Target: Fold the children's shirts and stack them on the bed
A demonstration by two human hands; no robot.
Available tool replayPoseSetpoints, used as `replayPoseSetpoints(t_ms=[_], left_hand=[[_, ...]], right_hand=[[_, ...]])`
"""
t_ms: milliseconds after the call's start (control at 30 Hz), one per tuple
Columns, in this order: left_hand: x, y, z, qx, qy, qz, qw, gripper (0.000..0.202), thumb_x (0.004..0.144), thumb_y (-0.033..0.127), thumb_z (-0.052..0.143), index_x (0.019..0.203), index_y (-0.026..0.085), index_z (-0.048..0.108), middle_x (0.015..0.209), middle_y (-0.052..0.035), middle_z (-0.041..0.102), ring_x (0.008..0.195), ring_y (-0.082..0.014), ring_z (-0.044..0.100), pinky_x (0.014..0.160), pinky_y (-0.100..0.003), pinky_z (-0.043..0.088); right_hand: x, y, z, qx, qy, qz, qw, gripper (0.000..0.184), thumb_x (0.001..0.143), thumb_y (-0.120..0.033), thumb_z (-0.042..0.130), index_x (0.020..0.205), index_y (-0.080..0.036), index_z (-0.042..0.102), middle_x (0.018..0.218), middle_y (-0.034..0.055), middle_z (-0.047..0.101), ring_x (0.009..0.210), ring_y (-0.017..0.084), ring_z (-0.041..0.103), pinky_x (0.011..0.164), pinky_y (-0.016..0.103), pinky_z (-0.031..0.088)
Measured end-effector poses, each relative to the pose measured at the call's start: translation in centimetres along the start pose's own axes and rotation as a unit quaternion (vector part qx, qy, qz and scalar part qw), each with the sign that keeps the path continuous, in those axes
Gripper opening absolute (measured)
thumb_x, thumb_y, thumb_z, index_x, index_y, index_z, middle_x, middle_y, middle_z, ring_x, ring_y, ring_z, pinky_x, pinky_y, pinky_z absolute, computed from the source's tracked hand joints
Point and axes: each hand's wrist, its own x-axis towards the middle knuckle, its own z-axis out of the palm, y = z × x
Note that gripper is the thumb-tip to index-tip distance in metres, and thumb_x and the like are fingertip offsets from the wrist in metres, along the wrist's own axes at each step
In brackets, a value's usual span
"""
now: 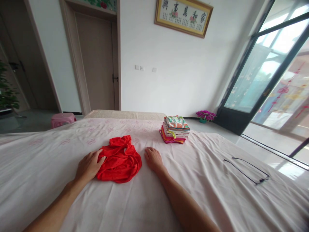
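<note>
A red garment (120,161) lies crumpled in a loose bundle on the white sheet (125,206), with a small pale tag showing near its upper middle. At its left edge is my left hand (90,163), thumb over the cloth and fingers along the side, gripping that edge. My right hand (154,158) rests palm down on the sheet, just right of the garment and apart from it. Its fingers are slightly bent, and no object shows in them. Beyond the right hand stands a stack of folded cloths (175,130), a leafy-patterned one on top.
Eyeglasses (259,180) lie on the sheet at the right. Past the sheet's far edge are a pink plastic stool (63,120) at left and purple potted flowers (206,115) by the glass door (253,80). A framed picture (183,16) hangs on the wall.
</note>
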Motion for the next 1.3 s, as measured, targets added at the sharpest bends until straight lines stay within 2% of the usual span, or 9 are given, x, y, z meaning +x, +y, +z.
replayPoseSetpoints(t_ms=[167, 333, 567, 800, 900, 967, 1100, 1200, 1300], left_hand=[[0.1, -0.6, 0.5, -0.010, 0.015, 0.008, 1.000, 0.046, 0.091, 0.042, 0.040, 0.127, 0.022, 0.061, 0.126, -0.0078, 0.066, 0.112, -0.0238, 0.063, 0.095, -0.033, 0.046], [0.1, -0.9, -0.2, -0.057, 0.063, 0.018, 0.996, 0.035, 0.089, 0.038, 0.043, 0.104, 0.019, 0.069, 0.107, -0.0107, 0.071, 0.100, -0.0240, 0.065, 0.092, -0.032, 0.046], [-0.5, -0.3, -2.2, -0.155, 0.122, -0.168, 0.966, 0.036, 0.092, 0.049, 0.040, 0.095, 0.023, 0.063, 0.090, -0.0061, 0.071, 0.078, -0.0213, 0.063, 0.068, -0.029, 0.043], [-0.2, -1.3, -2.2, -0.344, 0.188, -0.249, 0.885, 0.036, 0.089, 0.049, 0.044, 0.069, 0.022, 0.056, 0.063, 0.0002, 0.062, 0.060, -0.0169, 0.056, 0.062, -0.027, 0.042], [0.1, -1.6, -1.6, -0.427, 0.205, -0.251, 0.844, 0.030, 0.084, 0.047, 0.050, 0.078, 0.020, 0.062, 0.071, -0.0006, 0.067, 0.064, -0.0161, 0.059, 0.062, -0.026, 0.046], [0.5, -1.6, -1.2, -0.507, 0.212, -0.257, 0.795, 0.026, 0.078, 0.041, 0.056, 0.090, 0.019, 0.065, 0.079, -0.0006, 0.069, 0.066, -0.0150, 0.062, 0.061, -0.025, 0.048], [1.0, -1.3, -1.1, -0.603, 0.208, -0.264, 0.723, 0.033, 0.071, 0.033, 0.059, 0.100, 0.021, 0.065, 0.086, 0.0005, 0.069, 0.067, -0.0135, 0.063, 0.059, -0.023, 0.050], [1.2, -0.8, -1.8, -0.632, 0.213, -0.254, 0.701, 0.027, 0.069, 0.034, 0.060, 0.093, 0.020, 0.065, 0.082, 0.0005, 0.069, 0.071, -0.0147, 0.064, 0.063, -0.025, 0.052], [1.3, 0.3, -3.2, -0.692, 0.194, -0.254, 0.648, 0.026, 0.068, 0.034, 0.061, 0.090, 0.020, 0.063, 0.074, 0.0023, 0.066, 0.066, -0.0145, 0.062, 0.061, -0.026, 0.051]], right_hand=[[0.0, 0.2, 0.2, 0.004, 0.001, -0.001, 1.000, 0.035, 0.097, -0.030, 0.042, 0.126, -0.023, 0.061, 0.134, 0.0070, 0.059, 0.124, 0.020, 0.051, 0.106, 0.031, 0.032], [-0.1, 0.3, 0.2, 0.012, 0.004, -0.008, 1.000, 0.035, 0.096, -0.030, 0.044, 0.126, -0.023, 0.062, 0.134, 0.0069, 0.059, 0.123, 0.020, 0.052, 0.105, 0.030, 0.033], [-0.1, 0.6, 0.2, 0.026, -0.008, -0.014, 1.000, 0.037, 0.094, -0.028, 0.046, 0.127, -0.022, 0.062, 0.137, 0.0082, 0.058, 0.126, 0.020, 0.051, 0.107, 0.032, 0.033], [0.0, 0.6, -0.1, 0.045, -0.009, -0.035, 0.998, 0.033, 0.095, -0.029, 0.046, 0.121, -0.024, 0.066, 0.133, 0.0064, 0.062, 0.121, 0.020, 0.055, 0.104, 0.032, 0.036], [-0.3, 0.1, -1.0, 0.081, -0.008, -0.077, 0.994, 0.032, 0.098, -0.032, 0.042, 0.115, -0.023, 0.069, 0.119, 0.0055, 0.069, 0.110, 0.018, 0.060, 0.099, 0.030, 0.039], [-0.7, -0.6, -1.6, 0.099, -0.006, -0.099, 0.990, 0.032, 0.099, -0.036, 0.044, 0.114, -0.024, 0.070, 0.112, 0.0048, 0.071, 0.104, 0.019, 0.061, 0.095, 0.030, 0.041], [-1.5, -2.5, -1.7, 0.100, -0.010, -0.124, 0.987, 0.042, 0.088, -0.043, 0.061, 0.126, -0.026, 0.064, 0.108, 0.0048, 0.072, 0.101, 0.022, 0.060, 0.092, 0.033, 0.042], [-1.7, -3.9, -1.0, 0.102, -0.004, -0.140, 0.985, 0.036, 0.080, -0.025, 0.066, 0.115, -0.025, 0.069, 0.097, 0.0043, 0.072, 0.094, 0.021, 0.061, 0.089, 0.032, 0.042], [-1.3, -4.4, -0.3, 0.187, 0.053, -0.130, 0.972, 0.027, 0.078, -0.011, 0.054, 0.092, -0.024, 0.073, 0.088, 0.0026, 0.069, 0.081, 0.016, 0.061, 0.079, 0.027, 0.044]])
